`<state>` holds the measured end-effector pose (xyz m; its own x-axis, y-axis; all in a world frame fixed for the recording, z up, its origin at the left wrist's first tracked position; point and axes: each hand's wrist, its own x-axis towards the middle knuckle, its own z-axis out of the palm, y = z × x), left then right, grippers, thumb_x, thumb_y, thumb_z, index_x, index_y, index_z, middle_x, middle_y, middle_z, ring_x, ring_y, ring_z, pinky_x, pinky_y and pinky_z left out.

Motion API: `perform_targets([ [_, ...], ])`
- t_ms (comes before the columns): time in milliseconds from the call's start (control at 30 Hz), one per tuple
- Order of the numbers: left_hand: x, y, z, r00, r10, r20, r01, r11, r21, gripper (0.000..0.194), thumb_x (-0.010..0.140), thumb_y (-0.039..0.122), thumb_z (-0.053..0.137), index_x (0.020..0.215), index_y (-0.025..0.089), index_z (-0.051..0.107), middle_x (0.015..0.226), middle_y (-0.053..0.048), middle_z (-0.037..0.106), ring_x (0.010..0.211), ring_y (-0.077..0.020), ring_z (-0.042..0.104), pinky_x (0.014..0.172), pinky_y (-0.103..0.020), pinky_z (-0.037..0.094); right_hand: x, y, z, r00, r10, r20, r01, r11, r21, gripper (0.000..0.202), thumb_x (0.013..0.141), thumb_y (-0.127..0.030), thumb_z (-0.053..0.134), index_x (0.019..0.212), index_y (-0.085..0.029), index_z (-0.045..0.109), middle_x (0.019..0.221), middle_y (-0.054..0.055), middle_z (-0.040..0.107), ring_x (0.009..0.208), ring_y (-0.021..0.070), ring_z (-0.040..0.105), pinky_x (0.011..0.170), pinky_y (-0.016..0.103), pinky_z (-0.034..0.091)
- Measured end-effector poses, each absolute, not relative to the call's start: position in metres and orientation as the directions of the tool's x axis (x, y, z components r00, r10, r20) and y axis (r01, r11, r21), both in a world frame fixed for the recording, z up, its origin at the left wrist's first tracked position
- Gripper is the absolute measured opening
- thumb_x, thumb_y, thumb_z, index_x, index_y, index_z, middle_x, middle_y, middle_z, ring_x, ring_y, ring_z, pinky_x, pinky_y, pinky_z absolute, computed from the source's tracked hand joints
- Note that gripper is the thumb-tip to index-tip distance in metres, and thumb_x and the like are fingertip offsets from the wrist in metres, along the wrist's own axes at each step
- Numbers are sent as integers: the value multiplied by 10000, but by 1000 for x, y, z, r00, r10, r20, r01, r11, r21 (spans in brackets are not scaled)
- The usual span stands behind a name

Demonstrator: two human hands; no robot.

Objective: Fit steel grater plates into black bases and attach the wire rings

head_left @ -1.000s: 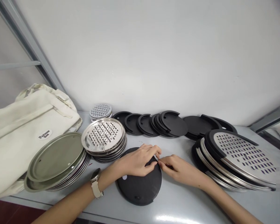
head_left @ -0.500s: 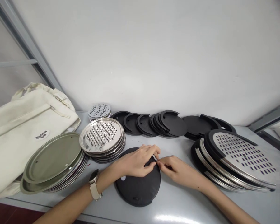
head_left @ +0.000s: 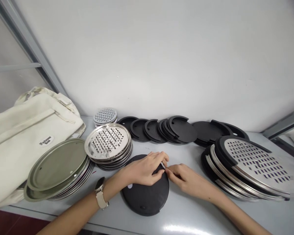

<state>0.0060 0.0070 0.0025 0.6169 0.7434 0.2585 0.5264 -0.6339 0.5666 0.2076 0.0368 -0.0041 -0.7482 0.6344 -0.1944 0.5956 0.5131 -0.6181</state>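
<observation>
A black round plate with a raised part-rim [head_left: 147, 199] lies on the grey table in front of me. My left hand [head_left: 147, 169] arches over its upper part, fingers curled and gripping near its right edge. My right hand [head_left: 180, 176] meets it there, thumb and forefinger pinched together. A small whitish sliver [head_left: 162, 165] shows between the two hands; what it is I cannot make out. The fingers hide that part of the plate's edge. A small white spot and a dark oval mark show on the plate.
Silver perforated grater discs [head_left: 109, 142] are stacked behind my left arm, beside olive-green round plates [head_left: 57, 164]. A cream bag [head_left: 17, 140] lies at left. More black plates [head_left: 182, 130] line the wall. Large grater discs [head_left: 257, 160] in black rims are stacked at right.
Both hands keep nearly the same place and grip on the black plate. The whole view has shifted very slightly.
</observation>
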Motion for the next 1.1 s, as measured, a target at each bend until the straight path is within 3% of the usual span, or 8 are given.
perform_targets([
  [1100,4,8,2,626,730,274,508,-648,567,327,834,96,472,1129,187,366,1054,-79,528,1047,-198,522,949,-327,410,208,37,0,-745,631,-216,598,490,-634,430,973,-421,283,636,-172,380,573,-40,360,532,90,302,511,248,225],
])
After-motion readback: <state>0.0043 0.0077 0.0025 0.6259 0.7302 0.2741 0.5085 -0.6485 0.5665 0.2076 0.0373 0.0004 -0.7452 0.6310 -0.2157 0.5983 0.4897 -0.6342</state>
